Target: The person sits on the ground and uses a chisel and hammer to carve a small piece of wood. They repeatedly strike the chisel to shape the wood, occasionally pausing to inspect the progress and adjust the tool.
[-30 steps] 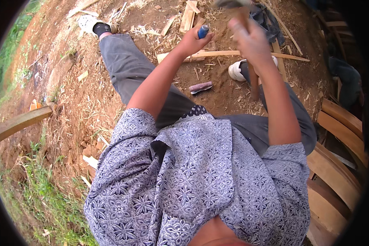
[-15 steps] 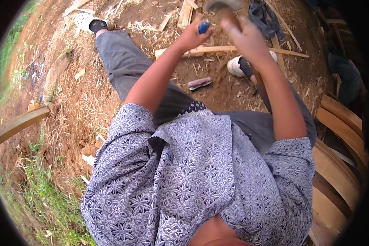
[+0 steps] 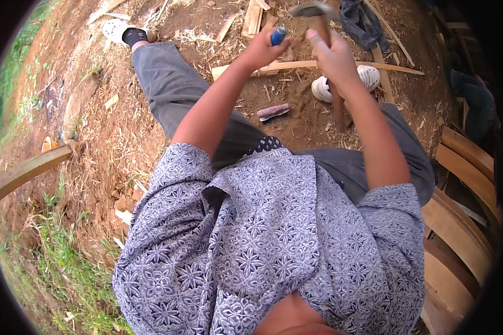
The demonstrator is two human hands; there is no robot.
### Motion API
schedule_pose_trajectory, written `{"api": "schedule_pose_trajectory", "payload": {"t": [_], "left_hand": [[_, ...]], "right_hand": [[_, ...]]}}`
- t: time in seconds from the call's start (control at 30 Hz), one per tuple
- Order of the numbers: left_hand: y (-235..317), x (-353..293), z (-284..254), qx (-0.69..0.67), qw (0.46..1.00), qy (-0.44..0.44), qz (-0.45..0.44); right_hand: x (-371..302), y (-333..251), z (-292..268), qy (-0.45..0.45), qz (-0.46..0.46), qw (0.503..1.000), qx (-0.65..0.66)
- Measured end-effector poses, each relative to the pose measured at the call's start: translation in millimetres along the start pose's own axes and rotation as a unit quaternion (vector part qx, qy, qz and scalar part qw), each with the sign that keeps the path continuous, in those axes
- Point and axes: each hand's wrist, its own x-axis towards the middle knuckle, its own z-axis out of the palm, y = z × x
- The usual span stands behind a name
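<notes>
Over the left half of the long wooden strip (image 3: 302, 65), in the head view, the left forearm crosses and the left hand (image 3: 264, 50) is closed round a blue handle (image 3: 278, 36), which shows just beyond the strip; the rest of that tool is hidden. The right hand (image 3: 337, 60) overlaps the middle of the strip, its fingers wrapped about a wooden-handled tool (image 3: 320, 23), whose curved grey head lies beyond the strip while the handle's end reaches to its near side. A pinkish rolled piece (image 3: 274, 112) lies on the ground on the strip's near side. Beyond its right half is a dark cloth (image 3: 363, 25); beyond its left half, wood offcuts (image 3: 254, 19). Curved planks (image 3: 458, 234) are stacked nearer and to its right.
</notes>
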Motion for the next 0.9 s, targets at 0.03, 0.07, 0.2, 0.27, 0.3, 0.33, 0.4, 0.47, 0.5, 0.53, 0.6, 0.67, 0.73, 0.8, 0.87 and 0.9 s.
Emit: {"api": "schedule_pose_trajectory", "payload": {"t": [0.03, 0.07, 0.2, 0.27, 0.3, 0.33, 0.4, 0.47, 0.5, 0.53, 0.6, 0.67, 0.73, 0.8, 0.87, 0.9], "left_hand": [[-3, 4, -5, -0.008, 1.000, 0.016, 0.006], [-7, 6, -7, -0.021, 0.999, 0.030, 0.009], [-19, 11, -19, -0.040, 0.998, 0.041, -0.014], [-26, 14, -20, -0.035, 0.998, 0.046, 0.005], [-25, 16, -20, -0.057, 0.997, 0.055, 0.005], [-24, 19, -19, -0.080, 0.995, 0.062, 0.005], [-24, 27, -20, -0.133, 0.987, 0.083, -0.036], [-28, 34, -34, -0.188, 0.967, 0.120, -0.121], [-44, 44, -41, -0.266, 0.938, 0.180, -0.132], [-60, 47, -50, -0.315, 0.909, 0.221, -0.158], [-65, 48, -60, -0.363, 0.886, 0.246, -0.149], [-68, 41, -70, -0.357, 0.898, 0.243, -0.084], [-23, 25, -59, -0.231, 0.956, 0.178, -0.048], [4, 8, -53, -0.115, 0.985, 0.127, 0.013], [14, -5, -42, -0.092, 0.992, 0.079, 0.032], [18, -7, -35, -0.087, 0.993, 0.057, 0.048]], "right_hand": [[2, 19, 6, 0.011, 0.032, 0.999, 0.004], [3, 38, 12, 0.022, 0.066, 0.998, 0.007], [-3, 113, 45, -0.066, 0.115, 0.983, -0.130], [-14, 129, 67, -0.115, 0.115, 0.972, -0.171], [-17, 140, 78, -0.117, 0.112, 0.967, -0.197], [-16, 160, 86, -0.125, 0.121, 0.962, -0.213], [-21, 162, 87, -0.111, 0.129, 0.966, -0.196], [-21, 160, 88, -0.119, 0.124, 0.968, -0.181], [-18, 157, 88, -0.130, 0.117, 0.969, -0.175], [-17, 154, 89, -0.142, 0.110, 0.969, -0.168], [-18, 159, 89, -0.135, 0.112, 0.971, -0.160], [-17, 163, 93, -0.126, 0.103, 0.975, -0.152], [-21, 175, 92, -0.094, 0.104, 0.979, -0.145], [-17, 179, 92, -0.096, 0.104, 0.979, -0.147], [-17, 172, 89, -0.112, 0.114, 0.978, -0.134], [-17, 172, 89, -0.115, 0.116, 0.977, -0.134]]}}
